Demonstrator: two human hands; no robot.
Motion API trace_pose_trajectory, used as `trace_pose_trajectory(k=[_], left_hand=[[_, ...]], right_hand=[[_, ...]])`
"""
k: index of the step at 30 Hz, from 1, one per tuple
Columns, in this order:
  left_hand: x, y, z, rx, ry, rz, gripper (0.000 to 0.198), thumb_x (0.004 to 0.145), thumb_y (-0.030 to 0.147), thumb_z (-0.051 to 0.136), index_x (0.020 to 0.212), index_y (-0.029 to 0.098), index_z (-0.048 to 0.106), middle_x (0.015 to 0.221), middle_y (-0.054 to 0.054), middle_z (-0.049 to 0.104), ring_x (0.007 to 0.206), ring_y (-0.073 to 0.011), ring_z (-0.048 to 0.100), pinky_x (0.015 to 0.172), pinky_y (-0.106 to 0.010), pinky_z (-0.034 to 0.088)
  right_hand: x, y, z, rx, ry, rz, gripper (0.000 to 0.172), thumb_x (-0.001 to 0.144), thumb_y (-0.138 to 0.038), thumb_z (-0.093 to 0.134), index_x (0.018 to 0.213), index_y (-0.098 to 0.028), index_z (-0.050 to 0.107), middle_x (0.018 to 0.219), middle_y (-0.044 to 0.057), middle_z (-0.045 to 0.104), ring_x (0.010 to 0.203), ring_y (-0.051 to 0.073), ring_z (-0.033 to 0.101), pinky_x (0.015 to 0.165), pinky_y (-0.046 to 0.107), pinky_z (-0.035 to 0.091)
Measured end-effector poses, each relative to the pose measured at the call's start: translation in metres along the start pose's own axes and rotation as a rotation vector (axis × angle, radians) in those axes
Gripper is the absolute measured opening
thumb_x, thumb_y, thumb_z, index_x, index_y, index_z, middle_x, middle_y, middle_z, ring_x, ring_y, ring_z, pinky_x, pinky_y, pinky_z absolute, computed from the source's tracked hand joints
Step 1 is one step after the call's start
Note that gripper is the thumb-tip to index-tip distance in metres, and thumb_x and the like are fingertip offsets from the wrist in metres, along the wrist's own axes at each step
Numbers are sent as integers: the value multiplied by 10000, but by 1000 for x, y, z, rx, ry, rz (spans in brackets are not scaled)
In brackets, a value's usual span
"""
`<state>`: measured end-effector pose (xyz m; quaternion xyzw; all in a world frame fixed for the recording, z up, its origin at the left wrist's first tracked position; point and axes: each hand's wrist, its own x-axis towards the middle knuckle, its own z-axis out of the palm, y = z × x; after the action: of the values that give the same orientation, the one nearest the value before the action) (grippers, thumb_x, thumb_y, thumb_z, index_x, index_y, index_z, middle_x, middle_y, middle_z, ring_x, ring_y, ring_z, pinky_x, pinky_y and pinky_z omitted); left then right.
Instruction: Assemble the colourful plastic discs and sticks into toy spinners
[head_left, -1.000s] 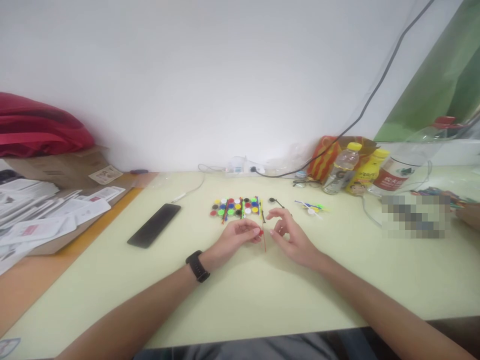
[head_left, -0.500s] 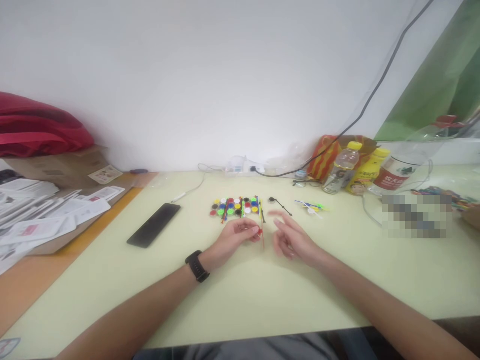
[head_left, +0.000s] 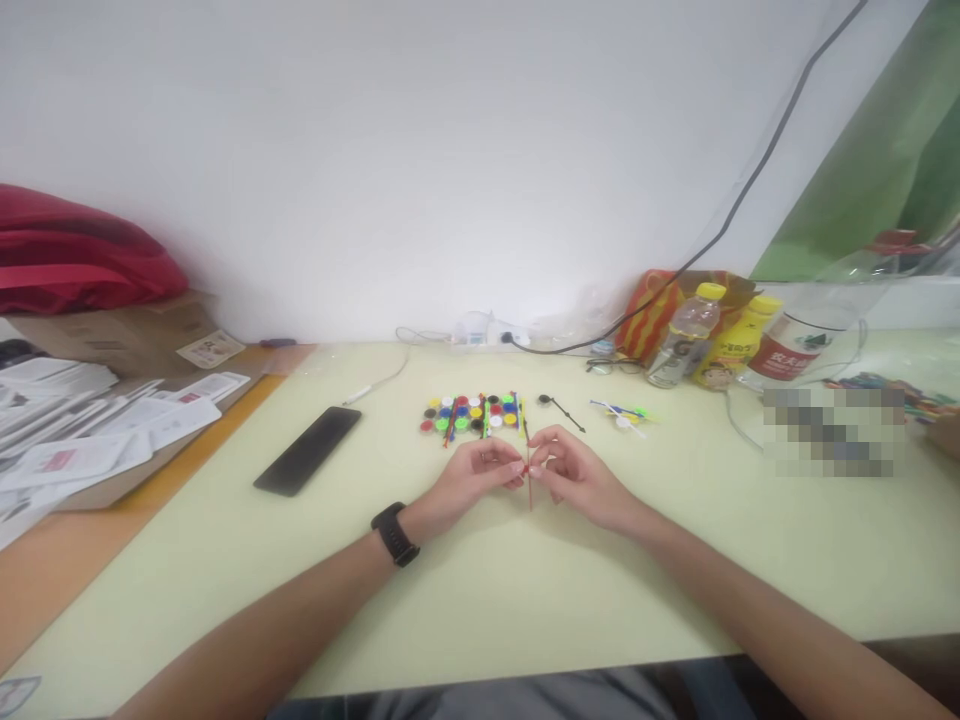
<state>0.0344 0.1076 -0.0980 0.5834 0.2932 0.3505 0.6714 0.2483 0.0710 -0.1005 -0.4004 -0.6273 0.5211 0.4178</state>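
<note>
My left hand (head_left: 480, 478), with a black watch (head_left: 395, 533) on its wrist, pinches a thin red plastic stick (head_left: 530, 492) at a small red part near its middle. From the other side, my right hand (head_left: 581, 480) has its thumb and fingertips closed on the same red part. The stick points away from me between the two hands. Just beyond them lie rows of coloured round discs (head_left: 461, 424) with coloured sticks among them. A black stick with a round end (head_left: 562, 412) rests to their right. The exact shape between the fingertips is partly hidden.
A phone (head_left: 307, 450) lies at left, near stacked papers (head_left: 90, 440) and a cardboard box (head_left: 112, 330). Loose coloured sticks (head_left: 624, 414) are at right. Bottles (head_left: 727, 345) and a power strip (head_left: 480, 330) stand along the wall; a black cable (head_left: 720, 235) hangs across.
My right hand has moved left and its fingers, apart before, have closed at the red stick. My left hand has stayed almost in place with its pinch.
</note>
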Motion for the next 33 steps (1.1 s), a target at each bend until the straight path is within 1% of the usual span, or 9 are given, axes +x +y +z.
trace_pose_trajectory(k=[7, 11, 14, 16, 18, 21, 24, 28, 33], left_hand=[[-1, 0, -1, 12, -4, 3, 277, 849, 360, 824, 972, 133, 723, 943, -77, 712, 840, -169, 665, 805, -299, 531], [0, -3, -2, 9, 17, 12, 275, 845, 366, 826, 966, 139, 731, 947, -75, 709, 847, -175, 671, 807, -306, 536], [0, -3, -2, 26, 27, 6, 286, 850, 378, 821, 973, 134, 736, 952, -85, 717, 844, -176, 673, 807, -306, 535], [0, -3, -2, 34, 29, 4, 295, 852, 390, 817, 970, 131, 737, 967, -95, 722, 859, -183, 675, 811, -308, 533], [1, -3, -2, 32, 29, 3, 302, 847, 397, 819, 964, 131, 738, 978, -101, 724, 860, -186, 675, 807, -308, 532], [1, -4, -2, 20, 31, 6, 306, 835, 398, 829, 960, 134, 739, 969, -99, 726, 842, -183, 675, 794, -303, 531], [2, -4, -3, 15, 30, 5, 306, 834, 397, 830, 967, 137, 739, 961, -96, 727, 844, -188, 680, 796, -309, 533], [1, -4, -3, 6, -11, 4, 299, 843, 391, 824, 980, 140, 736, 942, -89, 726, 854, -190, 681, 822, -319, 531], [0, -3, -4, 4, -32, 9, 292, 864, 395, 805, 991, 142, 734, 973, -96, 730, 870, -189, 678, 837, -319, 526]], right_hand=[[0, 2, 1, -91, 14, -51, 292, 933, -381, 667, 1150, -257, 519, 1110, 28, 612, 641, 92, 519, 606, 274, 505], [1, 0, -1, 4, 223, -81, 486, 886, -428, 715, 1269, -309, 441, 1288, 61, 559, 763, 121, 586, 672, 308, 564], [-2, -6, -11, 237, 168, 49, 394, 931, -513, 627, 1206, -292, 451, 775, -43, 602, 528, 112, 474, 514, 256, 476], [-5, -12, -18, 382, 6, 155, 292, 984, -549, 516, 1042, -263, 495, 498, -114, 357, 398, 92, 241, 408, 219, 313], [-7, -17, -22, 449, -35, 162, 280, 995, -531, 512, 963, -253, 499, 465, -126, 223, 415, 84, 129, 404, 209, 221], [-5, -17, -19, 353, 68, 91, 239, 962, -461, 620, 966, -243, 524, 533, -108, 287, 462, 82, 233, 459, 209, 279], [0, -9, -10, 107, 137, 18, 248, 921, -425, 691, 982, -230, 550, 700, -55, 480, 551, 90, 407, 517, 229, 366], [2, 0, -1, -86, 70, -44, 248, 914, -382, 691, 1057, -235, 552, 978, 7, 591, 646, 104, 515, 580, 263, 449], [-1, -4, 4, -181, 20, -80, 190, 928, -343, 654, 1051, -232, 561, 1023, 19, 608, 728, 125, 585, 634, 274, 489]])
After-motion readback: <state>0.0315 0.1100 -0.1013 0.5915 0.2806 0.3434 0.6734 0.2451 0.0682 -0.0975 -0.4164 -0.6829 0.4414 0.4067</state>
